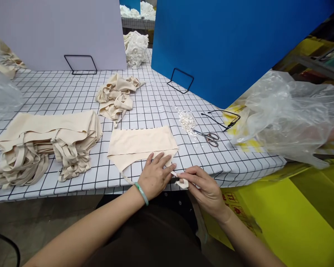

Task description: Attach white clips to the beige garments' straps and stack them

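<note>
The person sat at the bench (72,89), which carried a black-gridded white cover. One beige garment (140,145) lay flat near the front edge, directly ahead of the body. The left hand (155,174) rested palm down on the lower edge of this piece, fingers spread, pinning it to the cloth. The right hand (203,185) sat just beside it at the bench edge; its grip was closed to a pinch, thumb and forefinger holding a small white tag (182,182) that appeared to run to the garment's corner. Whether the tag was attached or already loose could not be told.

Judged step: working the small white piece at the edge of the flat garment, one hand anchoring, the other pulling or peeling.

To the left stood a neat stack of folded garments (48,142); behind the flat piece lay a loose heap of garments (117,95). A scatter of white scraps (187,121) lay to the right, with scissors (210,137) just beside it, untouched.

Judged next move: it would call for the left hand's steady hold so the fabric did not drag, and a clean pull or a snip; the scissors were within the right hand's reach. The freed bit seemed to belong with the scraps.
</note>
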`<state>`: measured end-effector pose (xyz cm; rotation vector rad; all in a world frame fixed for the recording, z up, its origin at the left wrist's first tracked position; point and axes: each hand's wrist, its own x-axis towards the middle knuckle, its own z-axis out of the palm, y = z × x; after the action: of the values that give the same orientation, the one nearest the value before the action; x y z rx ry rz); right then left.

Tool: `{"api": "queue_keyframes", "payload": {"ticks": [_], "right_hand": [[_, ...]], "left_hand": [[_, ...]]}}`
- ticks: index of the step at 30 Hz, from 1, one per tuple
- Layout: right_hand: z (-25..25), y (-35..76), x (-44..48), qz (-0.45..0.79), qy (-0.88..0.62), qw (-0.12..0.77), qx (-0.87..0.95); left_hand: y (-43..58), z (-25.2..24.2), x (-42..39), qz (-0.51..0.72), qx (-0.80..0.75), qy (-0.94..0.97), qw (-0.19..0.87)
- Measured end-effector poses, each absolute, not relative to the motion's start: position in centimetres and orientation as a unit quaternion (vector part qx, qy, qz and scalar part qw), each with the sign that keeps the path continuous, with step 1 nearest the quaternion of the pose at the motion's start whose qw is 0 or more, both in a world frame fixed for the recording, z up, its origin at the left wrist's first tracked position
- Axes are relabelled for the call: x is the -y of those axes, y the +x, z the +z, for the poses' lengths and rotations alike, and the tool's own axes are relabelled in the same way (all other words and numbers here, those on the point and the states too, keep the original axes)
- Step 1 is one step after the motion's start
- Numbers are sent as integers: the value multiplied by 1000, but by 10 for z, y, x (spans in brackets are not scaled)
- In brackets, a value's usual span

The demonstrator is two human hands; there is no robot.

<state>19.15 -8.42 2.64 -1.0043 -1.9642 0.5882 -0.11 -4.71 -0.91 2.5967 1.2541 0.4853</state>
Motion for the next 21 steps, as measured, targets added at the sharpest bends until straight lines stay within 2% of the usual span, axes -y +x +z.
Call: {"api": "queue_keyframes", "payload": {"ticks": [5,14,21], "right_hand": [[43,194,82,344,-428,471,690],[45,195,56,463,-464,573,492],[57,174,38,479,-478,605,420]], "left_hand": [[-1,-10,47,172,-426,882,103],[0,-11,46,188,-426,880,95],[0,-13,47,193,-425,879,97]]}}
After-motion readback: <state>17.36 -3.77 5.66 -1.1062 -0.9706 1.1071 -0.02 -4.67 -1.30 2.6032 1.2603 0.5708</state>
